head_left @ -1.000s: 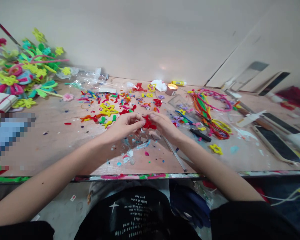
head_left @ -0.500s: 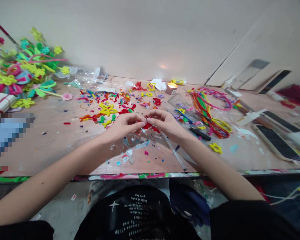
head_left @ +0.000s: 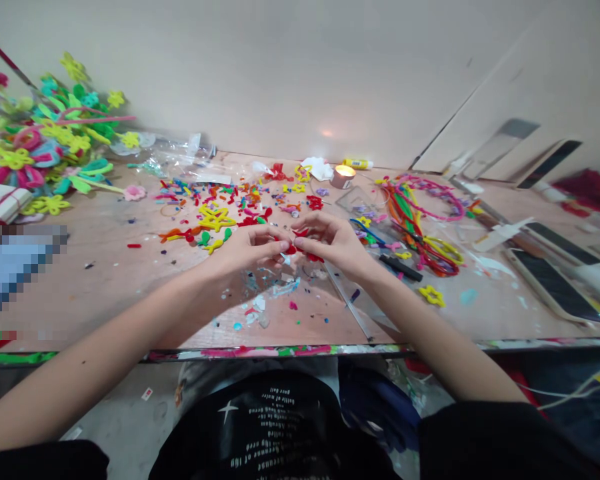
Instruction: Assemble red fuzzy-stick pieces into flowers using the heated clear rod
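Above the middle of the table, my left hand (head_left: 263, 247) and my right hand (head_left: 333, 243) meet fingertip to fingertip. Between them is a small red fuzzy pipe cleaner piece (head_left: 291, 250), pinched by both hands; its exact shape is partly covered by my fingers. More red pipe cleaner shows under my right fingers. Just beyond my left hand lie a yellow pipe cleaner star (head_left: 215, 218) and a green-and-yellow pipe cleaner piece (head_left: 217, 241). Under my right forearm a metal ruler (head_left: 349, 303) lies slanted on the table.
A lit candle (head_left: 343, 177) burns at the back beside a yellow glue stick (head_left: 359, 164). Pipe cleaner flowers (head_left: 55, 140) pile up at the left. Bundled pipe cleaners (head_left: 413, 227) lie right, near a black stick-like object (head_left: 400, 268) and a phone (head_left: 555, 283). Coloured scraps litter the middle.
My fingertips have drawn slightly apart, and more of the red piece shows between them and under my right hand. Everything else on the table looks the same.
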